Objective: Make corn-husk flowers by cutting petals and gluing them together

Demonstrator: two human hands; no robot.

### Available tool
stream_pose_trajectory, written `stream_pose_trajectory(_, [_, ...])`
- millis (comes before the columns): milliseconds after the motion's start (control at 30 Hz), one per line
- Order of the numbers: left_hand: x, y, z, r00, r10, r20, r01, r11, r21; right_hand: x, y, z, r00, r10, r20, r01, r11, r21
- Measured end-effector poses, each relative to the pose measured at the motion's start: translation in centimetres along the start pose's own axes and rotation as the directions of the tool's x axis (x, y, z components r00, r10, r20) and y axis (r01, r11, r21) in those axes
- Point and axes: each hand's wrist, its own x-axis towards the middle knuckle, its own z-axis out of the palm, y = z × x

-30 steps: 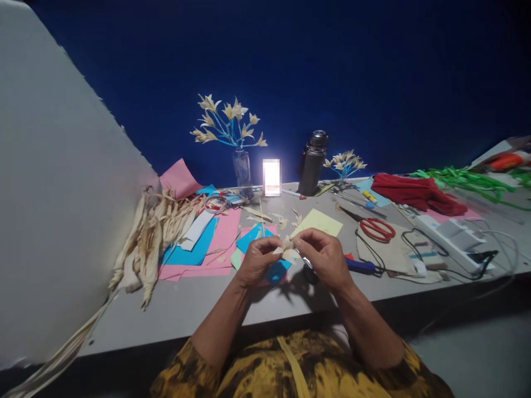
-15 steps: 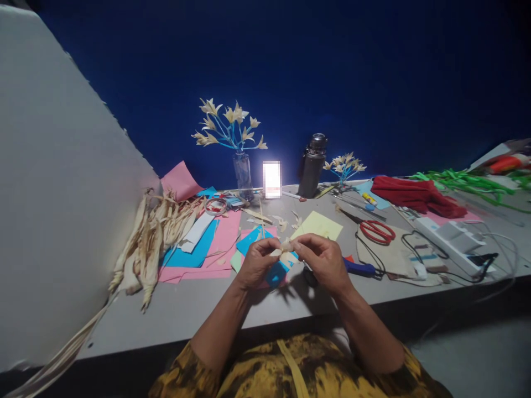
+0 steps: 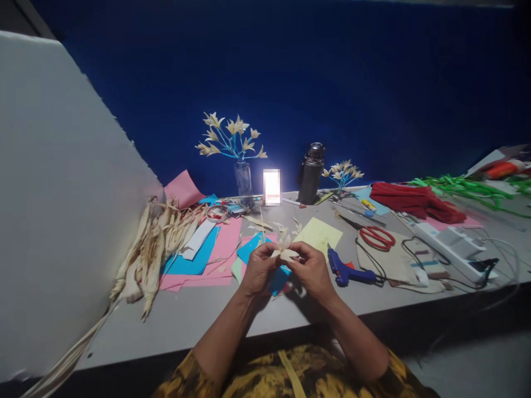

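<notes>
Between my two hands is a pale corn-husk flower [image 3: 284, 249] with pointed petals spread apart. My left hand [image 3: 258, 270] pinches it from the left side. My right hand [image 3: 310, 271] grips it from the right, fingers curled behind the petals. Blue paper [image 3: 251, 246] lies on the table under and behind the hands. Just right of my right hand rests a blue glue gun [image 3: 346, 270] on its side. A yellow paper sheet [image 3: 319, 235] lies behind that hand.
Dried corn husks [image 3: 145, 249] are heaped at the left over pink paper [image 3: 224, 243]. A glass vase [image 3: 244, 185] of husk flowers and a dark flask [image 3: 311, 176] stand at the back. Red-handled scissors [image 3: 376, 237] and a white power strip [image 3: 450, 251] lie right.
The flower has turned so its petals face up and show more openly. My right hand has shifted slightly left and lower, uncovering the glue gun. The camera view has tilted up a little.
</notes>
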Motion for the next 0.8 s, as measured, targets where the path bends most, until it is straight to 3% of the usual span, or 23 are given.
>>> stream_pose_trajectory(300, [0.8,-0.9,-0.6,0.988,0.131,-0.076,-0.129,0.991,0.033,0.2,0.3,0.6,0.992,-0.09,-0.094,0.088,0.996,-0.025])
stream_pose_trajectory(567, [1.0,-1.4,-1.6,0.979,0.165,-0.118,-0.151,0.981,0.122,0.1,0.7,1.0,0.982,-0.146,-0.121,0.137,0.988,-0.076])
stream_pose_trajectory(800, [0.9,-1.2,-0.9,0.984,0.13,-0.124,-0.12,0.989,0.082,0.2,0.8,1.0,0.981,-0.15,-0.123,0.143,0.988,-0.063])
